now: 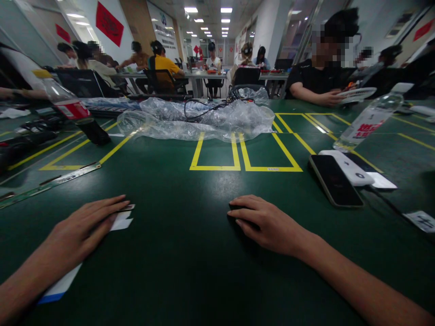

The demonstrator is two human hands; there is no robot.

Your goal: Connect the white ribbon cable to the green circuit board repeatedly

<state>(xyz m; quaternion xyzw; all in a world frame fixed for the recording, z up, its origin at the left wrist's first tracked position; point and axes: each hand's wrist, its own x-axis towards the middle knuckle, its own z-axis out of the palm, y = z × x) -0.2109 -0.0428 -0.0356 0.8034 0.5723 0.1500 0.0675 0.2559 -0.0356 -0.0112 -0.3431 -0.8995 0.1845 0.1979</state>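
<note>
My left hand lies on the dark green table with its fingers stretched out. It rests over white paper or card pieces, whose edges show past the fingertips. A white sheet with a blue edge sticks out below the wrist; whether it is one with the other pieces is hidden. My right hand rests on the bare tabletop, fingers apart and slightly bent, holding nothing. A long narrow circuit board strip lies beyond my left hand. The black phone is the nearest thing to my right hand.
Clear plastic wrap with black cables stretches across the back. Yellow tape marks rectangles on the table. A cola bottle stands left, a clear bottle right, beside a white device. A person sits opposite, holding a white object.
</note>
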